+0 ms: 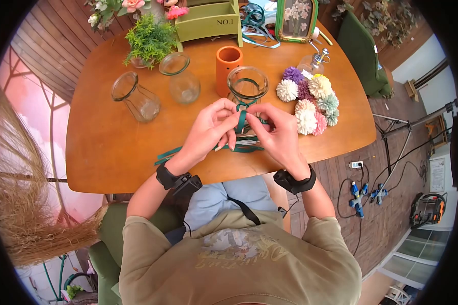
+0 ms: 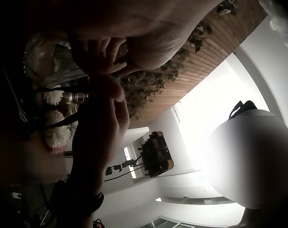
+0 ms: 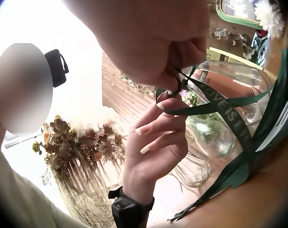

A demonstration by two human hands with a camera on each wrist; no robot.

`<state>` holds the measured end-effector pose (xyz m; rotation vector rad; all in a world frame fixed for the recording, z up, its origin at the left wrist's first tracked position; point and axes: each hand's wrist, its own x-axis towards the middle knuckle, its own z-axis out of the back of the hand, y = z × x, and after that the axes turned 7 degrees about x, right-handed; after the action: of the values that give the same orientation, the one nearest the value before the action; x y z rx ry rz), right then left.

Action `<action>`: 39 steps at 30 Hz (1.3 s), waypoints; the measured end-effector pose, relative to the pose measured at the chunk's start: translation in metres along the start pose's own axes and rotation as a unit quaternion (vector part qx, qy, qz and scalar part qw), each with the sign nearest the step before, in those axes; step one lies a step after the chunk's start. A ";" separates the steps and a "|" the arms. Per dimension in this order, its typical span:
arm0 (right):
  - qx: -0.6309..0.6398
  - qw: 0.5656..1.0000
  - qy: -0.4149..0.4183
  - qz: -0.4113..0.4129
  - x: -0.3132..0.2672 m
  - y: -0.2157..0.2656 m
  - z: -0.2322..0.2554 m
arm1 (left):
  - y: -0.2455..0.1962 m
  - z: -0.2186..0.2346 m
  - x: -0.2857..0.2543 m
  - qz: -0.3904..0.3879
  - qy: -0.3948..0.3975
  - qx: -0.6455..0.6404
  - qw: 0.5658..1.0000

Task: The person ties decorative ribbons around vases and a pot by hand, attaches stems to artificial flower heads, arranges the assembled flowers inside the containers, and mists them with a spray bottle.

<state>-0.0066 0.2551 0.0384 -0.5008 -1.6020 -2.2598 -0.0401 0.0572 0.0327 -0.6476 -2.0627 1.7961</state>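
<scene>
A clear glass vase [image 1: 248, 84] stands near the table's front edge with dark green ribbon [image 1: 242, 122] around its neck. Both hands meet at its near side. The left hand [image 1: 211, 127] pinches a loop of the ribbon between thumb and forefinger; its other fingers are bent. Thumb and forefinger of the right hand [image 1: 277, 133] pinch the ribbon close beside. In the right wrist view the ribbon [image 3: 229, 118] shows printed letters, and its tails cross in front of the glass; the left hand [image 3: 158, 137] is below the right hand [image 3: 158, 42]. The left wrist view is dark.
Two more glass vases [image 1: 137, 99] [image 1: 182, 81] stand left, an orange pot [image 1: 228, 68] behind. Pompom flowers [image 1: 306, 117] lie right, near a glass bottle [image 1: 313, 63]. A green plant [image 1: 150, 40], green box [image 1: 208, 23] and frame [image 1: 296, 20] stand at the back.
</scene>
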 end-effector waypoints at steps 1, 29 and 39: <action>0.000 1.000 -0.001 0.001 0.000 0.000 0.002 | 0.000 0.001 0.000 -0.008 -0.001 -0.001 1.000; 0.149 0.977 0.098 -0.121 -0.003 -0.005 0.009 | 0.006 0.002 0.001 -0.142 -0.103 0.252 0.952; -0.016 0.997 -0.073 -0.036 -0.002 -0.020 0.030 | -0.015 0.026 -0.003 -0.222 -0.188 0.486 0.824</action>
<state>-0.0112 0.2897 0.0298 -0.6394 -1.6811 -2.3542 -0.0531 0.0323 0.0438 0.4682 -1.0116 2.3883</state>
